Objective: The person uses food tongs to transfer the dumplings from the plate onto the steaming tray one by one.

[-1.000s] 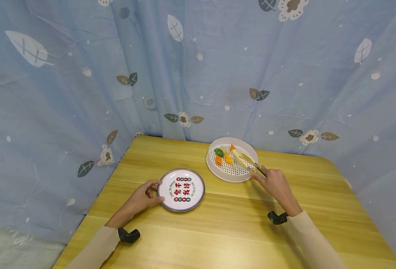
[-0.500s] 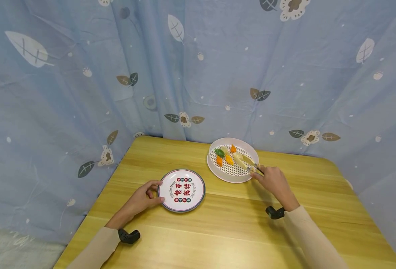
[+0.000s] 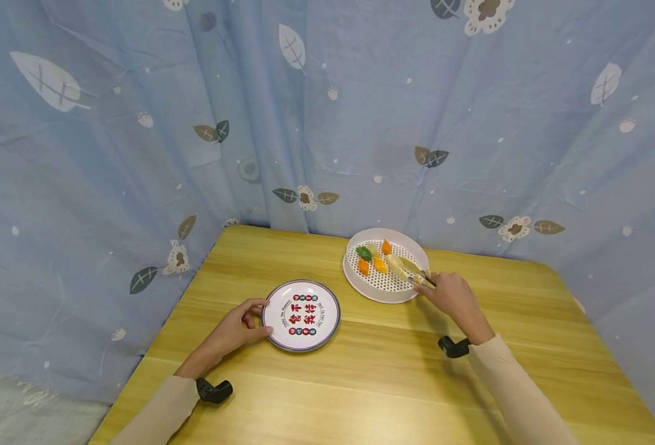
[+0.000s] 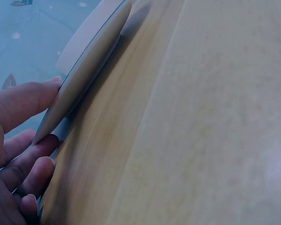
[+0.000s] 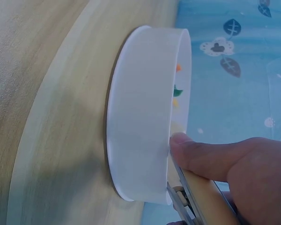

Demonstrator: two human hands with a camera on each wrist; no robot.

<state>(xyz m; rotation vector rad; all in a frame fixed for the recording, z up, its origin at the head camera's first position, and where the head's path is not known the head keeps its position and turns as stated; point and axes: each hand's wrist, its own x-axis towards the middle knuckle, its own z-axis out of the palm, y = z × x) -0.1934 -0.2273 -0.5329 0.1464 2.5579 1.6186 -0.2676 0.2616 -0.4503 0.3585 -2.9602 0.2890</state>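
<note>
My left hand (image 3: 238,327) holds the near-left rim of a round white plate (image 3: 276,303) with red characters and a blue edge. In the left wrist view its thumb (image 4: 33,101) lies against the rim and the fingers curl underneath. My right hand (image 3: 454,300) grips a pair of tongs (image 5: 208,197) above the rim of a white perforated steamer basket (image 3: 385,297). The tongs' ends reach inside, at a pale, elongated dumpling-like piece (image 3: 397,266). Left of it lie a green piece (image 3: 364,253), a yellow piece (image 3: 380,264) and orange pieces (image 3: 363,267).
The wooden table (image 3: 327,395) carries both the plate and the basket, the basket standing near the back edge. A blue patterned curtain (image 3: 361,123) hangs behind and around the table. A black device (image 3: 214,390) sits at each wrist.
The tongs' ends have drawn back slightly toward the basket's near-right side. My right wrist has shifted a little left and away from me. The left hand and the plate stay in place.
</note>
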